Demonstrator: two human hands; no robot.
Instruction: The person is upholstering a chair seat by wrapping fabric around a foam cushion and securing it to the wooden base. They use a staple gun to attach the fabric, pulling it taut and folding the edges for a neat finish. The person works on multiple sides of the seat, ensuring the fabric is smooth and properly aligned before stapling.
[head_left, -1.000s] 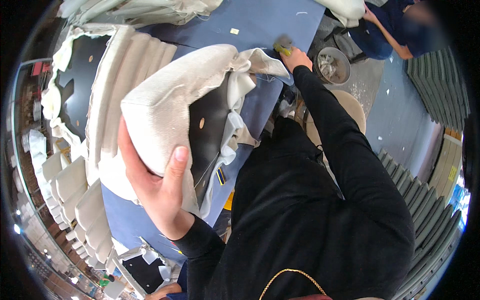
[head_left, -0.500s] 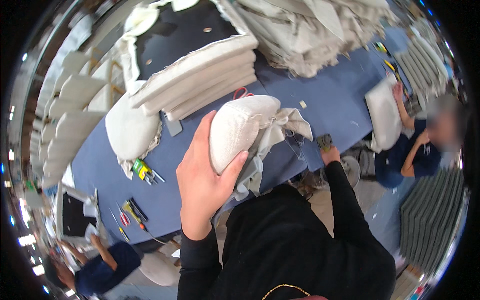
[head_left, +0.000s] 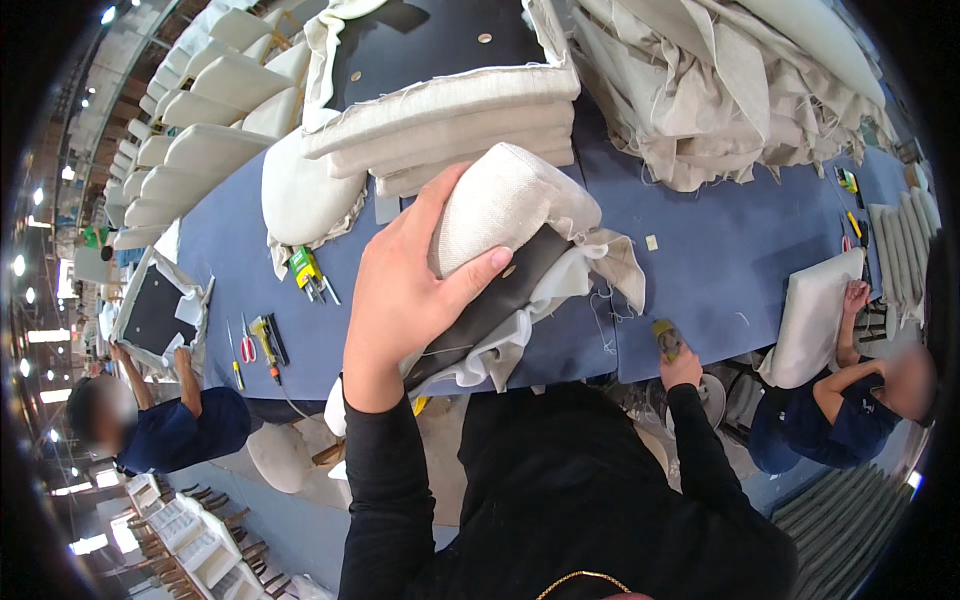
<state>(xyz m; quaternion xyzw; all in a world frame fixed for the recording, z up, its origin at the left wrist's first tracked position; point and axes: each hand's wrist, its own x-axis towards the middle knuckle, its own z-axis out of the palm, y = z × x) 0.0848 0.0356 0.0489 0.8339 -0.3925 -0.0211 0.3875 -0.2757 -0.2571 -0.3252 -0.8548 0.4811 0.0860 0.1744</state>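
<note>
My left hand grips a cream upholstered seat cushion with a black underside, tilted on the near edge of the blue table. Loose fabric flaps hang from the cushion's edge. My right hand is closed around a small yellow-green tool at the table's front edge, apart from the cushion.
Stacked cream cushions lie behind the one I hold, and a heap of fabric at the back right. Scissors and hand tools lie at left. Two other people work: one at left, one at right holding a cushion.
My view has swung along the table. The left hand has kept hold of the cushion, and the right hand has come down to the table's front edge with the small tool.
</note>
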